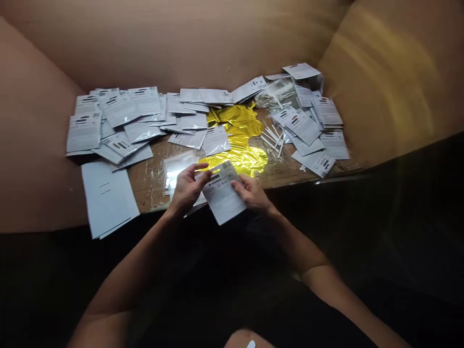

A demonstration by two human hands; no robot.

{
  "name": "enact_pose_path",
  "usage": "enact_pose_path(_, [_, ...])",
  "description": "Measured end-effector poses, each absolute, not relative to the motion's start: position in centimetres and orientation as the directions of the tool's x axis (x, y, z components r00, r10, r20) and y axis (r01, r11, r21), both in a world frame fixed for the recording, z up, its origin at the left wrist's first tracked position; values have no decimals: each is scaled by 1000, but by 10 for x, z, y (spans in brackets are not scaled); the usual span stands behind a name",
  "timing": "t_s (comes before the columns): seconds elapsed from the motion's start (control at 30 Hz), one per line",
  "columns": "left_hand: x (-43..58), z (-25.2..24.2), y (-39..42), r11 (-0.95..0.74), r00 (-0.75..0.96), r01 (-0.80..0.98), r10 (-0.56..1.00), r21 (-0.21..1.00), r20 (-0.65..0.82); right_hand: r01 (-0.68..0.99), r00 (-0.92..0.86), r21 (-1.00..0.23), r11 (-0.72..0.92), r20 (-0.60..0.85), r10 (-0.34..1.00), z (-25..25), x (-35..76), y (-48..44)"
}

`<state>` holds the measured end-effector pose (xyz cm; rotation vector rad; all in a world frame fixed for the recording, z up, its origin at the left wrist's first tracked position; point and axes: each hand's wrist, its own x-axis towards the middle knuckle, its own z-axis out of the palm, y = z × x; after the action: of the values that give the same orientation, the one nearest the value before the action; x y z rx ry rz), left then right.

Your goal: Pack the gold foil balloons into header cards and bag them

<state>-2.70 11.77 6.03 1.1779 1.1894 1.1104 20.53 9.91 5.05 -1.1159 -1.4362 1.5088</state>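
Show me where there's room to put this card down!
For the card, bare wood shows between the white sheets and the clear plastic sleeve, and more shows between the gold foil and the white sticks. Packets crowd the back and both sides.

We show the wearer's own body from above: a bare left hand [186, 189] and a bare right hand [252, 193], neither gloved, lead to a bare left forearm [134, 275] at seven o'clock and a bare right forearm [308, 251] at four o'clock. We see both arms uncovered past the elbow. Black matte clothing [217, 285] fills the frame's lower middle, its cut and folds lost in shadow. At six o'clock, we find a bare knee [246, 340] at the frame's edge, bearing a small white fleck [251, 344], too small for us to identify.
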Motion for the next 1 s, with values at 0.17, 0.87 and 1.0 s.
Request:
enact_pose_path(0.17, [2, 35, 115, 24, -137, -221, 989, 975, -55, 130, -89, -989, 70, 59, 994, 37, 182, 95])
enact_pose_path(0.87, [-7, 42, 123, 188, -45, -357, 975, 915, -218, 195, -240, -969, -154, -199, 950, 80, 256, 126])
enact_pose_path(1.0, [-8, 37, 116, 192, -18, -360, 977, 913, -213, 82, -332, -973, -214, -229, 915, 81, 215, 104])
